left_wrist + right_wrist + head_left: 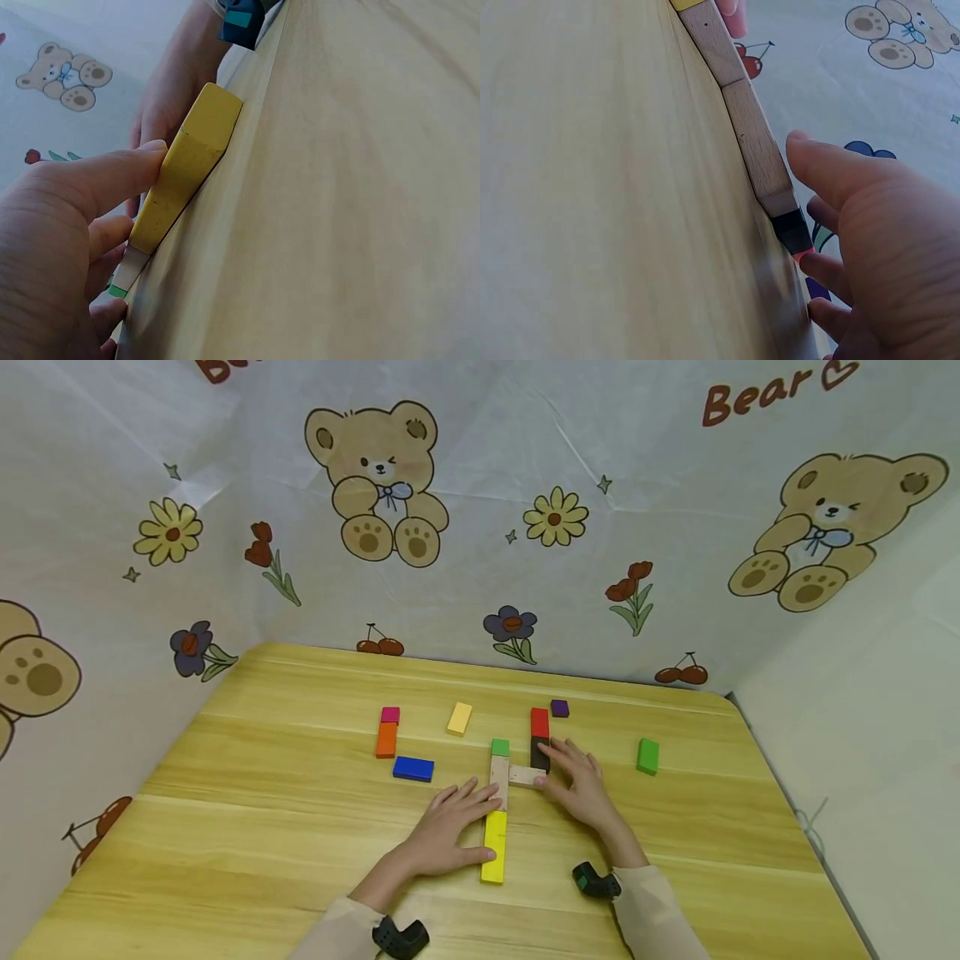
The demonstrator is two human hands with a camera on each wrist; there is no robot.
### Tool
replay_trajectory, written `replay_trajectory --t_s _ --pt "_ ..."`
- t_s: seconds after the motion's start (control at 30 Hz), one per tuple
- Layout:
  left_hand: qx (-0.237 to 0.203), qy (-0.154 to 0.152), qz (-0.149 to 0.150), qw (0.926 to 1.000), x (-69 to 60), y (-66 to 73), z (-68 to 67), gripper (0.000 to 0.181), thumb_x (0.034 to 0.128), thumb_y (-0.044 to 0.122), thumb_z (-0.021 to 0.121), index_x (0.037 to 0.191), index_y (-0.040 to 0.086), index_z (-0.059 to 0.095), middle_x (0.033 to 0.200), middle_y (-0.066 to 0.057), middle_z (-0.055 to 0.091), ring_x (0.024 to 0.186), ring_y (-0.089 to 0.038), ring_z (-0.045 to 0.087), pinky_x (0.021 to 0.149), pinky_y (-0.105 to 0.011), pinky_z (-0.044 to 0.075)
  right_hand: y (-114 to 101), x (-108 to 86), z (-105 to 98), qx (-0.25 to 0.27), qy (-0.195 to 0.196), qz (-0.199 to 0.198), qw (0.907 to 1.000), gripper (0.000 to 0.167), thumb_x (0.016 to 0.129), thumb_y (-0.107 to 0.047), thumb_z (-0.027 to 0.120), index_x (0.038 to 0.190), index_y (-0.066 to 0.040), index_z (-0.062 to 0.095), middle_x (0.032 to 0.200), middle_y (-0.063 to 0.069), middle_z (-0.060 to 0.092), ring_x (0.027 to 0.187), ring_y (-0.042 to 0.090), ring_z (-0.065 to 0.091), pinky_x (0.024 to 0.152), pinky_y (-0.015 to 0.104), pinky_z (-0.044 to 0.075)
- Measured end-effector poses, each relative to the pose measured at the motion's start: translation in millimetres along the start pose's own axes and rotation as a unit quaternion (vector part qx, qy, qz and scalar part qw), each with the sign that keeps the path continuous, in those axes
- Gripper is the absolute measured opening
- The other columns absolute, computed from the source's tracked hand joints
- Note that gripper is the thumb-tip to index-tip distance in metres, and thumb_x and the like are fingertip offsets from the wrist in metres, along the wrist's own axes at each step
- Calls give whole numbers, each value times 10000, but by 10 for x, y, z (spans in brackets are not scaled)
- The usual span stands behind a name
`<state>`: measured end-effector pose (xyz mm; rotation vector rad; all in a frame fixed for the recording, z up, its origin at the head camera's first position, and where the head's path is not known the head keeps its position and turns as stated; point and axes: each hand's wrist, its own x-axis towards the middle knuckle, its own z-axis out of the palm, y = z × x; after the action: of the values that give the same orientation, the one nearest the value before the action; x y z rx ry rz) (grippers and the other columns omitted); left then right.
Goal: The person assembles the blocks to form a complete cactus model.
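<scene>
The left hand (447, 831) lay spread beside a straight column of blocks, its thumb against the long yellow block (494, 847) and its fingertips reaching the lengthwise plain wooden block (498, 777); it gripped nothing, and the spread seemed meant to keep both pieces in line. The small green block (500, 747) capped that column's far end.

The crosswise plain wooden block (527, 776) bridged from the column to the black block (539, 754), which ran on into the red block (540, 722). The right hand (583, 789) stood wide at that corner, thumb by the crosswise block's end and fingers near the black one, probably to true up the joint; whether the thumb pressed was unclear.

The orange block (386, 741) touched the pink block (390, 715) on the table (300, 827), while the blue block (413, 768) lay just beside, apart from the column, perhaps to leave the hands room.
</scene>
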<state>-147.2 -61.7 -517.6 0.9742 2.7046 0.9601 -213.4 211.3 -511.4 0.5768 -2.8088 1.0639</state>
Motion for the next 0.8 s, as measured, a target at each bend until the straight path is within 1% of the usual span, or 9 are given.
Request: replay_trajectory --t_s 0.1,0.23,0.33,0.43,0.5,0.6,0.7,0.8 --pt "-13 34 3 10000 2 -2 3 703 893 550 603 1491 223 429 1607 43 289 1512 -295 172 1189 -565 143 -8 1 -1 -56 -6 -19 10000 571 866 -282 727 1390 -124 561 1502 208 430 1435 488 252 1114 700 72" --pt "-106 27 -77 9999 3 6 -3 704 886 547 617 1484 219 441 1604 50 297 1512 -291 175 1191 -561 141 -21 -4 -4 -101 -20 -2 9999 571 863 -282 730 1384 -117 566 1499 209 435 1437 481 253 1114 704 72" --pt "-239 -6 -173 9996 8 28 -18 701 885 537 624 1482 216 444 1601 54 302 1512 -290 176 1194 -560 133 -20 -10 -5 -156 -36 29 9999 570 864 -288 728 1384 -119 566 1500 204 435 1437 476 257 1115 703 77" --pt "-474 57 -293 9984 37 56 -69 684 887 496 643 1476 206 454 1589 39 333 1500 -291 219 1186 -567 166 -16 -16 -14 -146 -16 21 9999 568 862 -283 731 1381 -119 570 1498 203 439 1436 477 260 1113 703 78" --pt "-667 266 -345 9968 81 66 -141 660 891 445 661 1464 176 472 1569 -4 375 1475 -306 282 1172 -567 225 -16 -17 -15 -146 -13 -7 9999 566 862 -281 731 1380 -120 571 1497 202 441 1435 477 263 1111 704 83" --pt "-920 749 -515 9916 179 42 -303 620 894 350 690 1441 130 499 1536 -63 421 1430 -333 359 1129 -587 305 -21 -15 -12 -115 -16 -57 9999 570 861 -282 732 1383 -124 568 1497 201 441 1434 479 264 1108 707 84" --pt "-1070 1324 -677 9831 321 -55 -501 589 888 272 712 1415 90 522 1500 -119 452 1386 -365 409 1096 -604 341 -25 -11 -7 -100 -34 -75 9999 571 865 -286 727 1388 -125 563 1499 198 439 1437 476 259 1110 705 81" --pt "-1060 1744 -819 9755 481 -221 -677 575 881 208 724 1401 59 528 1463 -164 471 1349 -389 439 1075 -611 360 -21 -14 1 -112 -7 -92 9999 570 869 -279 724 1391 -120 559 1496 204 441 1435 479 260 1106 708 84"
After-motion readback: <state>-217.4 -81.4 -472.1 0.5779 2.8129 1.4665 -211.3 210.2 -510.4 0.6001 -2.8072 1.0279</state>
